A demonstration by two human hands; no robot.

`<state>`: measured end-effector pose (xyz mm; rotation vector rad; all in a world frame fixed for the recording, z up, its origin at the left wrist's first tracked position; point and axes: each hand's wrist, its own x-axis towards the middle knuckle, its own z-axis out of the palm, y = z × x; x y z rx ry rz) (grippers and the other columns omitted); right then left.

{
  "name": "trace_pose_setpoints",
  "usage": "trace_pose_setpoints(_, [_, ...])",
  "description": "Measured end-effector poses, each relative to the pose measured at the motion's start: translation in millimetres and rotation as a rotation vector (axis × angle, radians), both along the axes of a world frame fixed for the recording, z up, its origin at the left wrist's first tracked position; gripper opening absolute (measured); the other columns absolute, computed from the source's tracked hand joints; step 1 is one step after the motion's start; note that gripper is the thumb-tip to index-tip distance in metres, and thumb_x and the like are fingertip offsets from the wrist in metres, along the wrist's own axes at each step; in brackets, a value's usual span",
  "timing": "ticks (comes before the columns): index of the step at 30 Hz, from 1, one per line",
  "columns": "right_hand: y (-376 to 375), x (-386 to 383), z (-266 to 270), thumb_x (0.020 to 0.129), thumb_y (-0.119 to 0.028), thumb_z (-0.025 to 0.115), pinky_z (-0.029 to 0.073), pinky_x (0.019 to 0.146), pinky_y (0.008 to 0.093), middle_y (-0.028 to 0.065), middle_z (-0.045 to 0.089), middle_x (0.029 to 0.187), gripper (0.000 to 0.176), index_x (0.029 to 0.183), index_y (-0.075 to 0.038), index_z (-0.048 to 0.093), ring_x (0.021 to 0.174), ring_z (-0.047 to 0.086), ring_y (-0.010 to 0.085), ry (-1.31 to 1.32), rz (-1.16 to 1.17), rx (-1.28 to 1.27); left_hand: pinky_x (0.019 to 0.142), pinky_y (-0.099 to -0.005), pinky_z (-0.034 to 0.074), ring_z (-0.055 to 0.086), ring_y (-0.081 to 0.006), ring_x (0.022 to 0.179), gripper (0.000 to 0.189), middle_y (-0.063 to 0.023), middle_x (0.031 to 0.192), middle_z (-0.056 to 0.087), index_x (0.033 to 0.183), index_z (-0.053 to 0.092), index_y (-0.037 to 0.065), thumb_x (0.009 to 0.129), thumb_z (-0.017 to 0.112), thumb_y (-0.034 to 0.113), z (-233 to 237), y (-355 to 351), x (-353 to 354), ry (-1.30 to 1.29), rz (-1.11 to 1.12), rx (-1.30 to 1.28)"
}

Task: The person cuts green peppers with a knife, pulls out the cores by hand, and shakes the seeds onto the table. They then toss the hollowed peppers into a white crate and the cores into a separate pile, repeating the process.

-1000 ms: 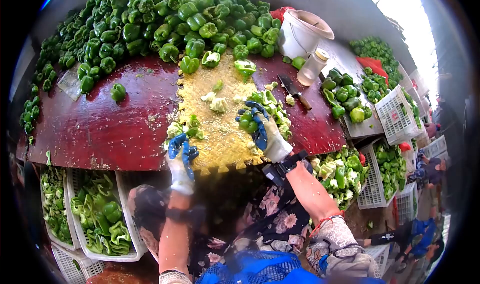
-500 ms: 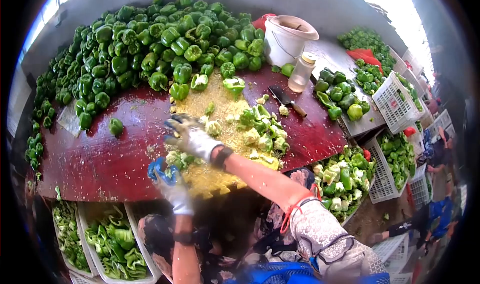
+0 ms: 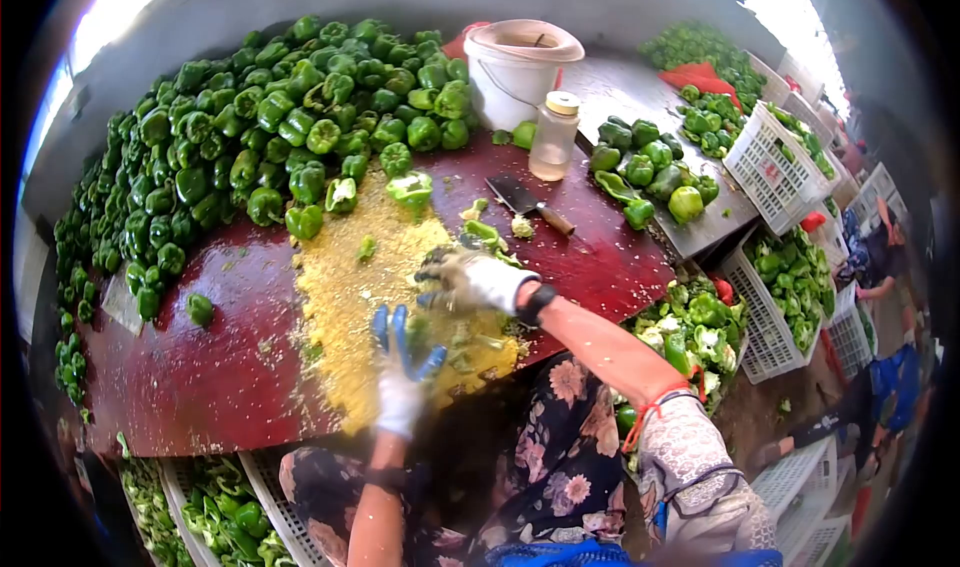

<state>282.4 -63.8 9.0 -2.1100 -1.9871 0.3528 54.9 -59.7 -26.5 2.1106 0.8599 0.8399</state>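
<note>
My right hand [image 3: 468, 279], in a white glove with dark fingertips, lies palm down on the yellow seed layer [image 3: 335, 287] of the red table [image 3: 200, 367]. Its blurred fingers point left and touch a heap of pepper cores and scraps [image 3: 470, 335]. My left hand [image 3: 400, 352], in a blue and white glove, stands at the near table edge with fingers spread, just left of the same scraps and holding nothing. A large pile of whole green peppers [image 3: 280, 117] covers the far left of the table.
A cleaver [image 3: 530, 205], a plastic bottle [image 3: 553, 135] and a white bucket [image 3: 515, 67] stand beyond my right hand. White crates [image 3: 770, 162] with peppers line the right side; a crate of cores [image 3: 700, 332] sits below the edge. Crates of cut peppers [image 3: 215, 512] are bottom left.
My right hand dropped the pepper it held, reached left across the seeds, then drew back toward the near edge over the scraps. My left hand rose, fingers spread.
</note>
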Motion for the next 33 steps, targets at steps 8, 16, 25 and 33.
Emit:
trace_pose_setpoints(8, [-5,97,7,0.089,-0.04,0.059,0.046,0.101,0.0416,0.027,0.062,0.124,0.058,0.131,-0.001,0.056,0.117,0.059,0.0379,0.211,-0.562,0.149,0.121,-0.0509,0.016,0.02,-0.038,0.147,0.082,-0.0151,0.16,0.022,0.154,0.029,0.019,0.085,0.074,0.025,-39,-7,70,0.119,-0.137,0.191])
trace_pose_setpoints(16, [10,86,-19,0.086,-0.024,0.07,0.048,0.099,0.044,0.0267,0.059,0.121,0.053,0.132,-0.002,0.053,0.11,0.06,0.0407,-0.09,-0.434,0.52,0.109,-0.0407,0.044,0.047,-0.0322,0.133,0.057,-0.0181,0.145,0.045,0.142,0.044,0.009,0.091,0.068,0.018,22,3,22,-0.032,-0.088,-0.086])
trace_pose_setpoints(25, [17,42,14,0.09,-0.021,0.068,0.054,0.082,0.0432,0.0203,0.065,0.104,0.032,0.115,-0.005,0.057,0.095,0.066,0.0322,-0.013,-0.569,0.249,0.079,-0.0269,0.052,0.061,-0.0129,0.095,0.037,-0.003,0.111,0.063,0.127,0.059,0.008,0.091,0.069,0.009,0,12,-15,-0.555,0.005,-0.655])
trace_pose_setpoints(33, [34,-144,68,0.088,-0.007,0.07,0.057,0.088,0.0319,0.0138,0.065,0.119,0.054,0.138,-0.013,0.053,0.104,0.064,0.0212,0.934,0.244,0.367,0.087,-0.0438,0.054,0.064,-0.0255,0.096,0.036,-0.0093,0.113,0.062,0.127,0.056,0.01,0.099,0.058,0.031,-4,20,-45,-0.839,-0.043,-1.008])
